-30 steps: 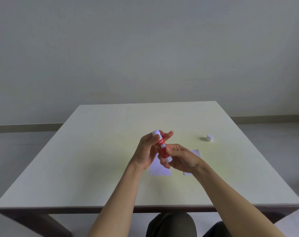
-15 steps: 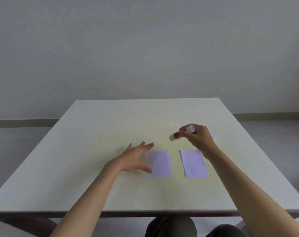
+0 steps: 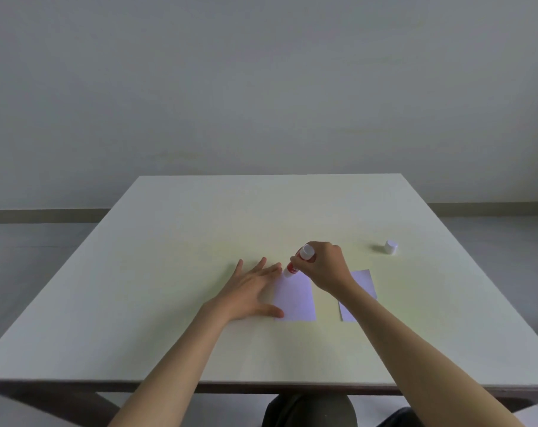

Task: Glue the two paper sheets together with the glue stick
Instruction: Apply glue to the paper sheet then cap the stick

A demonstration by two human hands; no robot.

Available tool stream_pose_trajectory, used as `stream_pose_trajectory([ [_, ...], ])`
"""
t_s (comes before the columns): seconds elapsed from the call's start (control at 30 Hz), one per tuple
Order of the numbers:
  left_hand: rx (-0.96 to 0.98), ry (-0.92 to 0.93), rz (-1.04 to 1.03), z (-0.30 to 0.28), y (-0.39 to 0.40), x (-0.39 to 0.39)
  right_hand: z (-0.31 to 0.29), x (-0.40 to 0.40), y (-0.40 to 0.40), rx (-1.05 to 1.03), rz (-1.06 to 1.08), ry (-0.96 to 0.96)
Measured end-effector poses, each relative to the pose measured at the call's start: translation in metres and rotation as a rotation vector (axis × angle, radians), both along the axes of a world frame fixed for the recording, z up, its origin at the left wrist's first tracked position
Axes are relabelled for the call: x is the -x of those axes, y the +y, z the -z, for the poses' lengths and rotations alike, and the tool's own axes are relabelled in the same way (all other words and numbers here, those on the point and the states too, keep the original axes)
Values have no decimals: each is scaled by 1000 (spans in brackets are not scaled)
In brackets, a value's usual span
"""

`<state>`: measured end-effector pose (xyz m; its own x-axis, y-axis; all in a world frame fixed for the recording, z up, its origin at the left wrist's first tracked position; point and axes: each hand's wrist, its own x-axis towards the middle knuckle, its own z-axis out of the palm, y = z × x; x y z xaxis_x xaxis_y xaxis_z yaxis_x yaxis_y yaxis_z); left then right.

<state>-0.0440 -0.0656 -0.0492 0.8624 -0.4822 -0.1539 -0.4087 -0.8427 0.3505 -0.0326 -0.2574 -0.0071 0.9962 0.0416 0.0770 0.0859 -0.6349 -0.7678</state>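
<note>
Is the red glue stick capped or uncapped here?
Uncapped: the red glue stick, in the right hand, shows a bare tip, while its small white cap stands apart on the table.

A pale, square surface [image 3: 175,272] is carrying two small white paper sheets lying flat side by side, apart: the left sheet [image 3: 297,298] and the right sheet [image 3: 364,280]. A small white cap [image 3: 390,246] is standing farther back to the right, well apart from both sheets.
</note>
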Motion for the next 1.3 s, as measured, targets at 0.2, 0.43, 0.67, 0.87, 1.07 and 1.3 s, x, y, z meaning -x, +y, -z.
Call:
stream_pose_trajectory([
  [0.2, -32, -19, 13, 2, 1, 0, 6, -3, 7, 65, -13, 11],
  [0.43, -76, -33, 10, 3, 2, -3, 0, -5, 4, 109, 52, 36],
  [0.67, -51, -22, 3, 4, 3, -1, -8, -4, -19, 163, 93, 52],
  [0.87, -25, -4, -12, 7, 4, -2, -19, 2, -22, 92, 101, -10],
  [1.07, 5, 29, -38, 12, 5, -4, -16, 8, 12, 113, -17, -16],
  [1.3, 49, 21, -45, 13, 4, -4, -1, 7, 28, 153, -22, -29],
])
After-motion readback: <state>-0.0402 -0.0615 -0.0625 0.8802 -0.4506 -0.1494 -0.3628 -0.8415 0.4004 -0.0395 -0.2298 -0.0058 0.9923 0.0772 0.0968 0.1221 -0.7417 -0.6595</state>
